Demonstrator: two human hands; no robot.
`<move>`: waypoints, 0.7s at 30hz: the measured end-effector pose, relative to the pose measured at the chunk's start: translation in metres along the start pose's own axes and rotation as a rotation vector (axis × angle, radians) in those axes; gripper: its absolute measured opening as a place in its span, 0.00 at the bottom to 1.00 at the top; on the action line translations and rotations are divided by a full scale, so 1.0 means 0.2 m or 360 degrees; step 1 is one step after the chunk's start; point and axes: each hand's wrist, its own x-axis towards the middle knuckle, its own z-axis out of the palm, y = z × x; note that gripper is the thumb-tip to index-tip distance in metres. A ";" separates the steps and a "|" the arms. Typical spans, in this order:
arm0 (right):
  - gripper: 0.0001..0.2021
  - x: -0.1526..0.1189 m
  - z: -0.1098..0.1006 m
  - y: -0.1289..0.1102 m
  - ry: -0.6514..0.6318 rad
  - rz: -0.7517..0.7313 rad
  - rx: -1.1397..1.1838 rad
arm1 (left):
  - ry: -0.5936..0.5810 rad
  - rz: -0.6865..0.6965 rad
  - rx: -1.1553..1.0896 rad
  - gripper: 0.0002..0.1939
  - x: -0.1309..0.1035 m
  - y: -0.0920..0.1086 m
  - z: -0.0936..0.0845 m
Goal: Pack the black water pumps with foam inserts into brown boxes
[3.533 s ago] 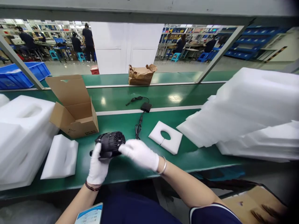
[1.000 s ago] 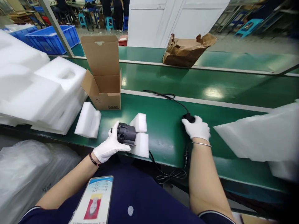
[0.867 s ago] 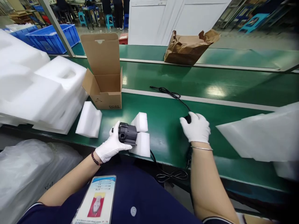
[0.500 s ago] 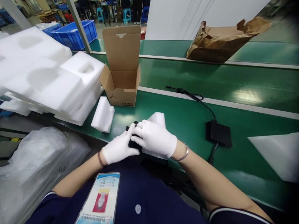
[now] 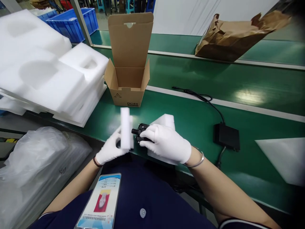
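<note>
My left hand [image 5: 111, 149], in a white glove, grips a small white foam block [image 5: 125, 128] held upright. Just to its right is a small black device [image 5: 140, 129] with a round knob-like end pointing left. My gloved right hand [image 5: 165, 143] holds that device, fingers over its right side. Another white foam piece [image 5: 168, 120] lies under and behind my right hand, partly hidden by it. An open cardboard box [image 5: 130, 95] marked DC65 stands behind my hands, its lid raised.
White foam pieces [image 5: 69, 86] are stacked at left, above a plastic bag [image 5: 43, 162]. A black adapter [image 5: 227, 136] with cable lies at right, near a white sheet [image 5: 286, 156]. Farther back are a brown paper bag [image 5: 233, 38] and a blue crate [image 5: 73, 25].
My left hand has left the black device and taken hold of the foam block that stood at left, bringing it right beside the device. The view has shifted slightly.
</note>
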 end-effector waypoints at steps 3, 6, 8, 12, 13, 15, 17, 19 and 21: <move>0.11 0.03 -0.02 -0.02 -0.0203 0.0009 -0.0058 | -0.0414 0.0063 -0.0042 0.28 -0.01 0.10 0.06; 0.10 0.08 -0.03 -0.04 -0.0380 0.0044 -0.0088 | -0.0479 0.0107 0.0082 0.28 0.01 0.13 0.03; 0.11 0.12 -0.03 -0.06 -0.0459 0.0073 -0.0144 | -0.0445 0.0142 0.0212 0.32 0.03 0.12 0.00; 0.13 0.15 -0.03 -0.08 -0.0579 0.0067 -0.0260 | -0.0453 0.0178 0.0439 0.32 0.07 0.10 -0.02; 0.13 0.14 -0.03 -0.08 -0.0591 0.0041 -0.0258 | -0.0481 0.0179 0.0465 0.31 0.08 0.10 -0.03; 0.14 0.12 -0.04 -0.07 -0.0597 -0.0041 -0.0216 | -0.0573 0.0162 0.0479 0.29 0.10 0.09 -0.03; 0.14 0.10 -0.04 -0.05 -0.0608 -0.0134 -0.0178 | -0.0651 0.0142 0.0484 0.27 0.12 0.08 -0.03; 0.13 0.10 -0.04 -0.05 -0.0618 -0.0187 -0.0168 | -0.0728 0.0136 0.0516 0.26 0.14 0.07 -0.03; 0.12 0.11 -0.04 -0.04 -0.0637 -0.0178 -0.0177 | -0.0823 0.0132 0.0551 0.25 0.18 0.09 -0.05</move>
